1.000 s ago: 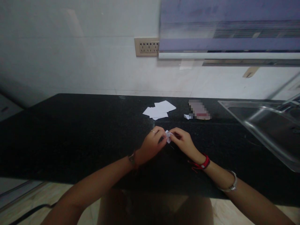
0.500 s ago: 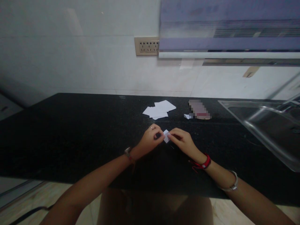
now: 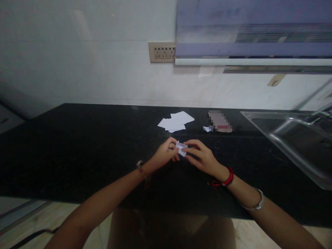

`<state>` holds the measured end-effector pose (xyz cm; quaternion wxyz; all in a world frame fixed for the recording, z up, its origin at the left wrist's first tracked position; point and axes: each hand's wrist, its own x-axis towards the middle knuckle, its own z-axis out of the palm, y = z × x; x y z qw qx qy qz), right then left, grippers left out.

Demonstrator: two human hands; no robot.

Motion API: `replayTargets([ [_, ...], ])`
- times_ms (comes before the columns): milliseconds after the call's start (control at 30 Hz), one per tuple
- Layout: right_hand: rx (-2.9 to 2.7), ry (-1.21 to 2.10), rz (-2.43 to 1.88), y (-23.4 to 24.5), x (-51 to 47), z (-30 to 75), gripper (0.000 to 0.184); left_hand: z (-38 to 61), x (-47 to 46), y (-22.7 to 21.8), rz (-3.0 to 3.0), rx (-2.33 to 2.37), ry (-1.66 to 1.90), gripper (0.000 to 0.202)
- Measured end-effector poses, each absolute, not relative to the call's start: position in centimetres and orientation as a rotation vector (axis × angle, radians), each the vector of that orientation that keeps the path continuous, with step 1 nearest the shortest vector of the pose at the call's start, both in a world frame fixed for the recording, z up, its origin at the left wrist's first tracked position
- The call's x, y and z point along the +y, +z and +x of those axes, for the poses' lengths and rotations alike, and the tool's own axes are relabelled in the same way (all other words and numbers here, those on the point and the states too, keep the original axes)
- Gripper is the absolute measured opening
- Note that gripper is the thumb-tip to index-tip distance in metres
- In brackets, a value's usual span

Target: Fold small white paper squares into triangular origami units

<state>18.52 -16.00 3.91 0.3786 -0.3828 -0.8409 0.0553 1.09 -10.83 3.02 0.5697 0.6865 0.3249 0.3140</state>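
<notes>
- White paper (image 3: 181, 148), small and folded, is held just above the black counter (image 3: 77, 148), mid-width and nearer the front edge than the wall.
- Its long axis runs roughly left to right between the hands. Finer folds are too small to tell.
- Left hand (image 3: 164, 155): fingertips pinched shut on the paper's left end.
- Right hand (image 3: 201, 156): thumb and fingers closed on its right end, with the other fingers curled beneath.
- Sheets (image 3: 176, 121): loose white stack lying flat behind the hands, apart from them.
- Scrap (image 3: 206, 129): small white bit, right of the sheets, touching a blurred object (image 3: 220, 121).
- Sink (image 3: 285, 138): steel, set into the counter well to the right.
- Socket (image 3: 162, 52): on the wall, above the sheets.
- Bare counter spreads wide to the left. The front edge lies under the forearms.
</notes>
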Motion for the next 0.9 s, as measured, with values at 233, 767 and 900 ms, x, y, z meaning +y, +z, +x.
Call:
replayTargets([
  [233,-1.798,0.542,-1.066,3.4,-15.7,18.0,0.031,0.7,-11.4,3.7,2.168,0.908,0.951,0.011],
  [767,-1.702,0.558,-1.097,4.0,-15.4,18.8,0.011,0.6,-10.9,3.9,1.689,0.656,0.812,0.01],
  [900,-1.697,0.706,-1.13,4.0,-15.1,19.1,0.009,0.2,-10.2,3.6,1.629,0.66,0.734,0.015],
])
